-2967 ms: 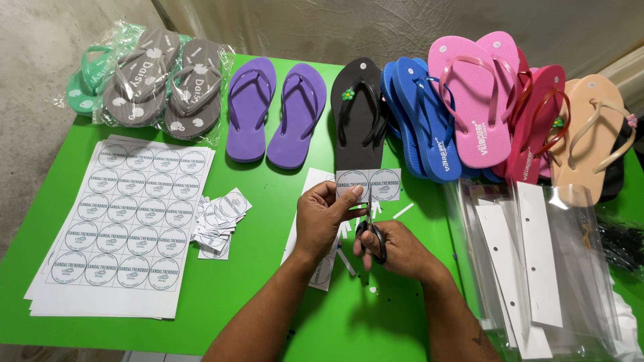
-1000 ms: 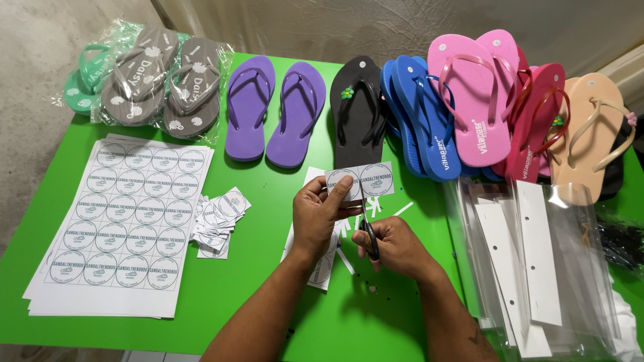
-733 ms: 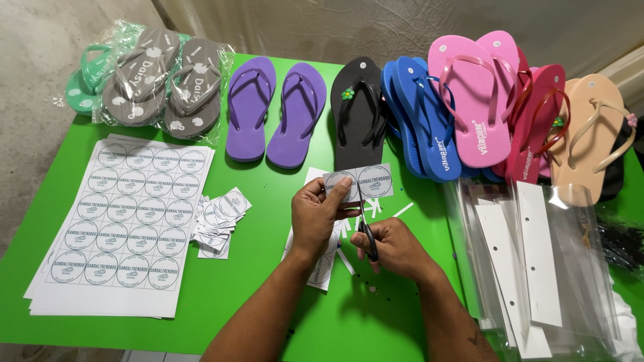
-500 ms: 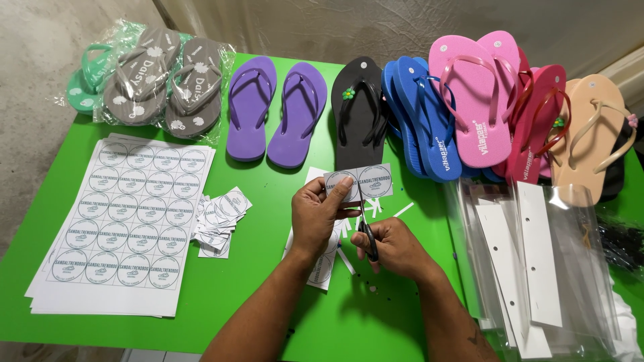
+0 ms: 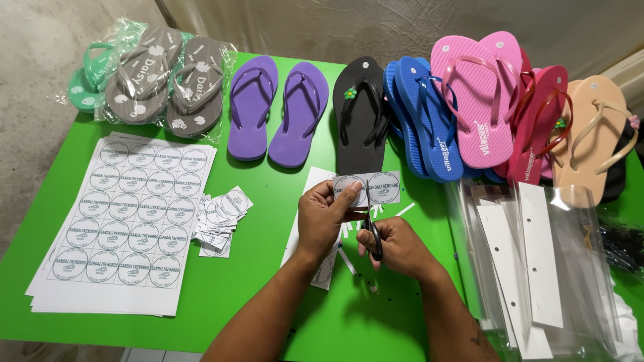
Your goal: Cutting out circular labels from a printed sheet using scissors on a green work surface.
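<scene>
Head view: left hand point(image 5: 327, 218) pinching label strip point(image 5: 369, 190) above green counter point(image 5: 268, 268), right hand point(image 5: 396, 245) closed on scissors point(image 5: 371, 234); small cut pile point(image 5: 220, 213) done, full sheets point(image 5: 127, 218) remaining.

Bare table point(image 5: 268, 201) between cut labels point(image 5: 220, 213) and left hand point(image 5: 327, 216)

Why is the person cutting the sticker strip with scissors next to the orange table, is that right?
Not quite: the table is green, not orange. The head view shows the left hand holding the sticker strip while the right hand works the scissors.
</scene>
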